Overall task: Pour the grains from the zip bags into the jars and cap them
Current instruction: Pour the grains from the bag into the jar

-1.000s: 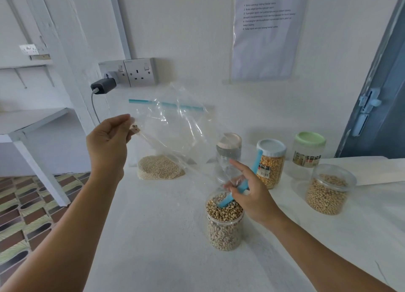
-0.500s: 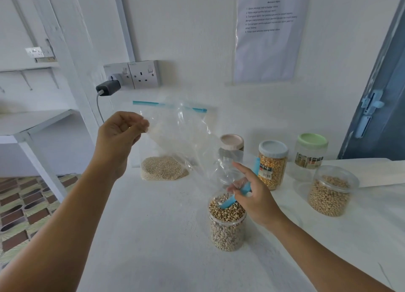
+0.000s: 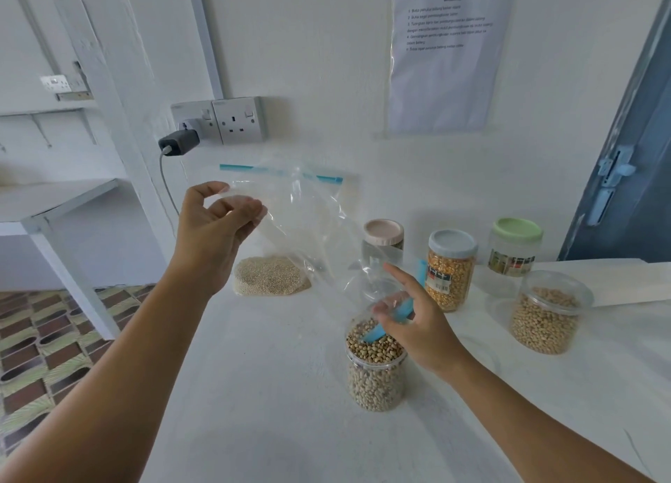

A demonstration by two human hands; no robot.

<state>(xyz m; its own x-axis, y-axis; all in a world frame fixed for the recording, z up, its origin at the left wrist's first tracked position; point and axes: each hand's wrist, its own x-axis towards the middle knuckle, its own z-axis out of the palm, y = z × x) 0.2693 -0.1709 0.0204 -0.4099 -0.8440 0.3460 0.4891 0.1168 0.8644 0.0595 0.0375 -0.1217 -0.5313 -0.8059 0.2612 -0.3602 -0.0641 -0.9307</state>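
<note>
The left hand (image 3: 214,228) has lifted the emptied zip bag (image 3: 308,236), pinching its corner, while right fingers (image 3: 394,306) pinch its mouth above the full jar (image 3: 375,370): pouring done.

Bright, soft, even light on your workspace.
Your view bends at the edges: the grey-blue door frame (image 3: 617,127) leans inward. Faint shadows sit under the clear open plastic jar of beans (image 3: 375,370). Highlights glint on the crinkled transparent zip bag (image 3: 308,228); the laminated wall notice's (image 3: 448,47) print is blurred.
</note>
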